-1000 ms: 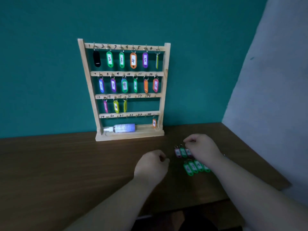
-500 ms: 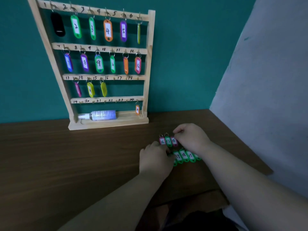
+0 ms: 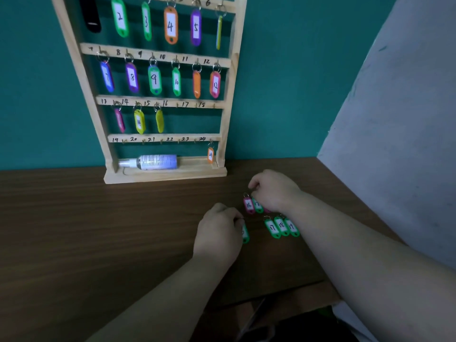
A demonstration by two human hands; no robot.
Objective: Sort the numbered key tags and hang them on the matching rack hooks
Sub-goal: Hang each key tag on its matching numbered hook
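Green tag [image 3: 245,235] is sliding left out of its row on the counter [image 3: 98,230], left hand [image 3: 218,234] pinching its ring. Right hand [image 3: 274,190] is curling over tags beside the pink tag [image 3: 248,205], grip unclear. Still sorting; rack [image 3: 165,176] hooks waiting.

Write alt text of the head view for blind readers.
On a brown wooden table, the left hand pinches a green plastic key tag while the right hand rests on other numbered tags. A light wooden hook rack behind is partly filled.
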